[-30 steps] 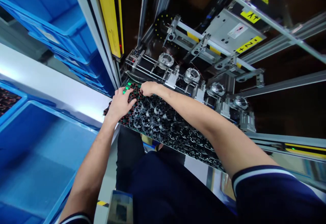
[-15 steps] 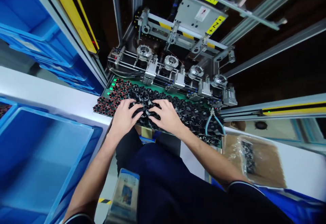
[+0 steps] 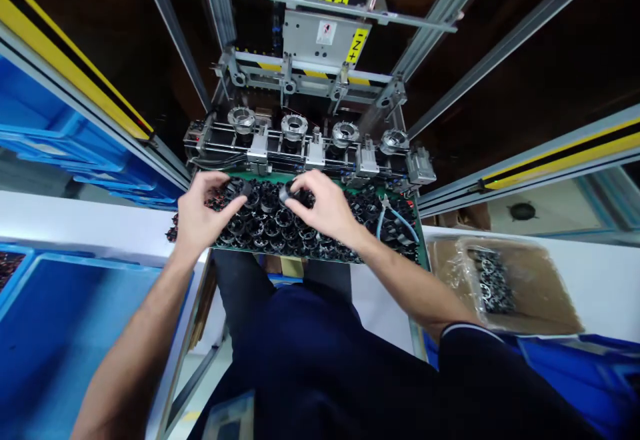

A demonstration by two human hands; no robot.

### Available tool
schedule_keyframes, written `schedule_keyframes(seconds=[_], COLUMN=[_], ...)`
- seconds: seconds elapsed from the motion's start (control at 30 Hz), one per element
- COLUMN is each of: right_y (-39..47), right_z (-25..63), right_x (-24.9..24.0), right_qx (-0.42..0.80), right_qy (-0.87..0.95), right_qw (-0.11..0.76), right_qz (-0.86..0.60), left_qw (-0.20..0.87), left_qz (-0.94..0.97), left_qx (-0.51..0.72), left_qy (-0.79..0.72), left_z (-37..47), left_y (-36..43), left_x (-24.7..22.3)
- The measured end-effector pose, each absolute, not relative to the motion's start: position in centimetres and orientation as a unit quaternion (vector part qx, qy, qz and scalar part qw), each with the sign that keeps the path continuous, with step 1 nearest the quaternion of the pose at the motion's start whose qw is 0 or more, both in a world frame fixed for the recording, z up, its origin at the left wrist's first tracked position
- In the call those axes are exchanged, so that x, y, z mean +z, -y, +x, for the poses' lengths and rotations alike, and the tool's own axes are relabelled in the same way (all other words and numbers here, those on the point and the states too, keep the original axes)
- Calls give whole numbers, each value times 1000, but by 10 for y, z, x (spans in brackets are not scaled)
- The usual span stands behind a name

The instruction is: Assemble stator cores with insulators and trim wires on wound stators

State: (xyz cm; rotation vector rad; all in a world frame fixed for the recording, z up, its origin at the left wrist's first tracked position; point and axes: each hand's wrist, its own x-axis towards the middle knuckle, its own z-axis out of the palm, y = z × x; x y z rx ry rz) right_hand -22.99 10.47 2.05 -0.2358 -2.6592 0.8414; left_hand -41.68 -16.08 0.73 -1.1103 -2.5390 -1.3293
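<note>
Pinching one round, ribbed black plastic part [image 3: 289, 193] in its fingertips, the right hand [image 3: 325, 210] hovers over the green tray [image 3: 423, 253] crowded with like pieces. Beside it the left hand [image 3: 197, 217] grips another black part [image 3: 243, 189] at its fingertips. Blue-handled cutters [image 3: 395, 217] lie rightward.

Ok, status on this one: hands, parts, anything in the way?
Left hand and right hand each pinching a black ring part over the full tray. Blue-handled pliers lying among parts.

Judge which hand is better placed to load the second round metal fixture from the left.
Right hand: it grips a black ring-shaped part just below that fixture; the left hand sits further left.
</note>
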Motion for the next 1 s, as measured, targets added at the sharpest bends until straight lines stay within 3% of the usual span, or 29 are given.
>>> schedule_keyframes(seconds=[0.17, 0.3, 0.57, 0.7, 0.83, 0.9, 1.0], right_y=[-203, -257, -272, -275, -268, -256, -226], right_z=[-263, -297, -323, -321, -318, -310, -282], right_x=[46, 35, -35, -34, -23, -11, 18], right_qx=[339, 324, 367, 376, 395, 426, 583], right_qy=[888, 876, 875, 863, 865, 852, 758], right_qw=[260, 322, 229, 243, 207, 209, 222], right_qz=[-169, -153, -218, -232, -228, -220, -189], left_qw=[56, 51, -17, 47, -7, -38, -116], left_qz=[-370, -366, -309, -314, -324, -300, -215], left_qx=[-449, -448, -392, -417, -404, -475, -668], left_qy=[811, 814, 866, 852, 855, 826, 703], left_z=[-480, -534, -560, -561, -555, -542, -506], left_y=[95, 35, -4, 5, 5, 5, 13], left_x=[48, 45, -26, -35, -28, -18, 6])
